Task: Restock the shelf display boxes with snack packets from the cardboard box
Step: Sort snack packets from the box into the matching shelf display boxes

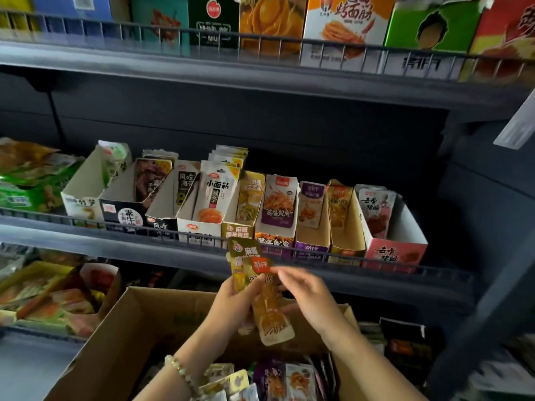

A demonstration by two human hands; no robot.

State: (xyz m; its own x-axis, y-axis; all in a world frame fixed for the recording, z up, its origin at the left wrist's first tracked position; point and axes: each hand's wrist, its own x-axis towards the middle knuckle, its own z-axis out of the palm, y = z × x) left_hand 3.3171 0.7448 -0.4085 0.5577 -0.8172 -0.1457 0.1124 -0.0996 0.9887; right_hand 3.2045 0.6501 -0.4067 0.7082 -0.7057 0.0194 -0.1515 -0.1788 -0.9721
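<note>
My left hand [231, 302] grips a small bunch of yellow snack packets [270, 314] upright over the cardboard box [136, 319]. My right hand [304, 296] is beside it, with its fingertips at the top of the front packet by a red label. Whether those fingers pinch the packet is unclear. The cardboard box sits low in front of me with several loose snack packets [275, 377] inside. A row of open display boxes [312, 227] stands on the middle shelf just above my hands, each with a few packets leaning at the back.
A wire rail [173, 233] runs along the front of the middle shelf. The top shelf [260, 73] carries tall boxes behind its own rail. Green packets [26, 180] lie at the far left, and a lower shelf at left holds more snack bags [52, 299].
</note>
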